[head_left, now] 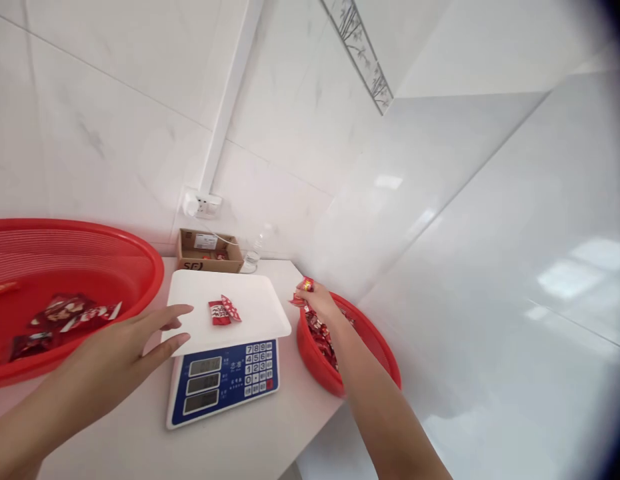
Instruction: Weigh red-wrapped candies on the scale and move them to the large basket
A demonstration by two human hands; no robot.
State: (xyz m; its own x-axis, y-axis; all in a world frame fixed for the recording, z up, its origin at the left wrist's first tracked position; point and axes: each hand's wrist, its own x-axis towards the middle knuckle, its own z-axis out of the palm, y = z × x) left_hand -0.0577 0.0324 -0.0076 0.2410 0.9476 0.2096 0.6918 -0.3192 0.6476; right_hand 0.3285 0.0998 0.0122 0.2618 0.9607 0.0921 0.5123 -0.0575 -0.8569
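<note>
My left hand (145, 340) hovers at the left edge of the scale's white pan (265, 307), fingers apart and nothing between them. Two small red-and-white candy packets (224, 311) lie together on the pan. Below it, the digital scale (225, 380) shows a blue panel with number keys and three displays; the digits are too faint to read surely. My right hand (317, 297) is closed on red wrapped candies (307, 285) above the rim of the right red basin (373, 343). More red-wrapped candies (323, 340) lie in that basin, partly hidden by my forearm.
A large red basin (150, 267) with several red packets (65, 313) stands at the left. Behind the scale are an open cardboard box (213, 265) and a clear plastic bottle (255, 250). A wall socket (205, 205) sits above the white table (125, 433).
</note>
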